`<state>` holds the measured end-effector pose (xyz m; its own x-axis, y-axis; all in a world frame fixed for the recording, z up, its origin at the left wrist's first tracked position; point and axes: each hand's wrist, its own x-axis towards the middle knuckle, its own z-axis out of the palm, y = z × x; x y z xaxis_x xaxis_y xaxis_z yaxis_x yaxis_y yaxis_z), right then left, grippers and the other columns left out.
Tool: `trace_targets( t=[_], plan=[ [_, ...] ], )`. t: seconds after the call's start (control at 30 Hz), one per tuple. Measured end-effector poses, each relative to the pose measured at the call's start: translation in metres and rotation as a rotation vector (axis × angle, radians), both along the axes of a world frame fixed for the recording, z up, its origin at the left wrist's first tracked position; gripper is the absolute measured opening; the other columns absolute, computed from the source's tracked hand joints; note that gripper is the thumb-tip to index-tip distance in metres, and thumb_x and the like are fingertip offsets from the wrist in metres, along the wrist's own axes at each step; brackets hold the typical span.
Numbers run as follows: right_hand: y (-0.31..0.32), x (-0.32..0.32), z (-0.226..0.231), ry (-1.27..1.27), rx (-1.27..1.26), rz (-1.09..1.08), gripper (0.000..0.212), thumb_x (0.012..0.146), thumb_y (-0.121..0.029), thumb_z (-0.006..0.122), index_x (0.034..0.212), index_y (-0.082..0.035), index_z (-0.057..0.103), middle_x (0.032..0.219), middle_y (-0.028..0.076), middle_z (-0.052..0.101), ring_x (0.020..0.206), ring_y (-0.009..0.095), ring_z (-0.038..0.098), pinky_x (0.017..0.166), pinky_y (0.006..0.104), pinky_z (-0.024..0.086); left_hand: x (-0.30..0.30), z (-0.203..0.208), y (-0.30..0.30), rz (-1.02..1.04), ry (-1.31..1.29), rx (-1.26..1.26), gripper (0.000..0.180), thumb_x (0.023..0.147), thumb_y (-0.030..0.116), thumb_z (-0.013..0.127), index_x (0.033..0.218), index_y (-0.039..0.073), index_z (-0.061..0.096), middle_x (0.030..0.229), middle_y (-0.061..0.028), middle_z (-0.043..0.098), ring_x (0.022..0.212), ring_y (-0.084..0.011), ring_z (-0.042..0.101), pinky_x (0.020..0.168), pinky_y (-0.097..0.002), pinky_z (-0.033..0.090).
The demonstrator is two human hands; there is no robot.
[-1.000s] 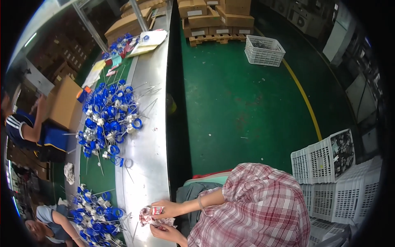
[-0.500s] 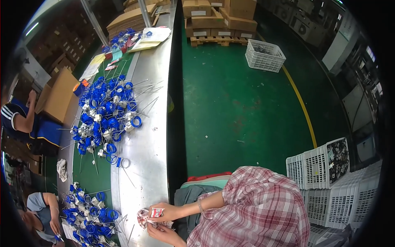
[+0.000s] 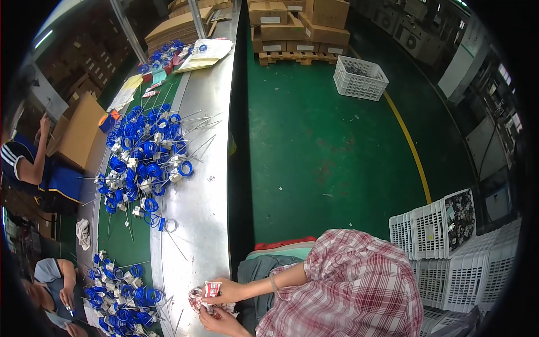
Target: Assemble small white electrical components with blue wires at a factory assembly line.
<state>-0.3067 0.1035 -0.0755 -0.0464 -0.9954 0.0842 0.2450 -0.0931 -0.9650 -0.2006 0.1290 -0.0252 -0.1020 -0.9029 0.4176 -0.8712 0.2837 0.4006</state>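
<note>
At the metal table edge, low in the view, my right hand (image 3: 229, 291) is closed on a small red-and-white packet (image 3: 211, 289), held between thumb and fingers. Just below it, my left hand (image 3: 222, 324) has its fingers drawn together; what they hold, if anything, is too small to make out. Beneath and beside both hands lies a crumpled red-and-white speckled bundle (image 3: 196, 297), partly covered by them. Left of my hands is a heap of blue coiled cables (image 3: 120, 297) with white connectors and thin metal rods.
A larger heap of blue coils (image 3: 143, 151) lies farther up the table (image 3: 193, 224). Two co-workers sit across it, near a cardboard box (image 3: 78, 132). White crates (image 3: 432, 230) stand at right, another crate (image 3: 359, 78) on the green floor, and boxes (image 3: 300, 28) on a pallet behind.
My left hand has drawn slightly down from the packet, which shows a little more upright in my right hand. Across the table, both co-workers' hands have shifted.
</note>
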Motion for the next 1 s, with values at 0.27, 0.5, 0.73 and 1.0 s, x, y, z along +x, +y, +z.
trace_targets(
  t=[0.27,0.5,0.73,1.0],
  plan=[
    [0.000,-0.008,0.018,0.125,0.135,0.052,0.026,0.079,-0.027,0.058,0.091,-0.004,0.058,0.084,0.008,0.061,0.076,0.016,0.055,0.069,0.0282,0.043,0.025,-0.035,-0.003,0.073,0.250,0.109,0.030,0.068,0.003,0.056,0.097,-0.005,0.053,0.090,-0.0172,0.054,0.084,-0.0330,0.050,0.073,-0.0396,0.038],
    [-0.018,-0.059,0.055,-0.012,0.209,-0.225,0.020,0.086,-0.021,0.044,0.081,-0.003,0.051,0.073,0.006,0.054,0.061,0.012,0.053,0.051,0.0242,0.044,0.057,0.003,-0.022,0.085,0.206,0.087,0.035,0.071,0.009,0.055,0.105,0.003,0.048,0.103,-0.0149,0.050,0.098,-0.0324,0.044,0.085,-0.0421,0.031],
    [-0.040,-0.034,0.059,-0.193,0.219,-0.054,0.021,0.084,-0.023,0.047,0.083,-0.002,0.049,0.074,0.009,0.053,0.053,0.014,0.052,0.045,0.0240,0.042,0.178,0.091,0.008,0.561,0.337,-0.173,0.020,0.078,0.005,0.052,0.098,0.001,0.054,0.090,-0.0109,0.057,0.081,-0.0210,0.056,0.073,-0.0305,0.043],
    [-0.039,-0.016,0.057,-0.207,0.252,-0.031,0.022,0.085,-0.025,0.046,0.082,-0.003,0.049,0.073,0.008,0.053,0.052,0.014,0.051,0.044,0.0233,0.040,0.340,0.047,-0.077,0.627,0.407,-0.138,0.018,0.077,0.002,0.050,0.095,0.001,0.056,0.085,-0.0104,0.061,0.075,-0.0184,0.059,0.070,-0.0263,0.045]
  ],
)
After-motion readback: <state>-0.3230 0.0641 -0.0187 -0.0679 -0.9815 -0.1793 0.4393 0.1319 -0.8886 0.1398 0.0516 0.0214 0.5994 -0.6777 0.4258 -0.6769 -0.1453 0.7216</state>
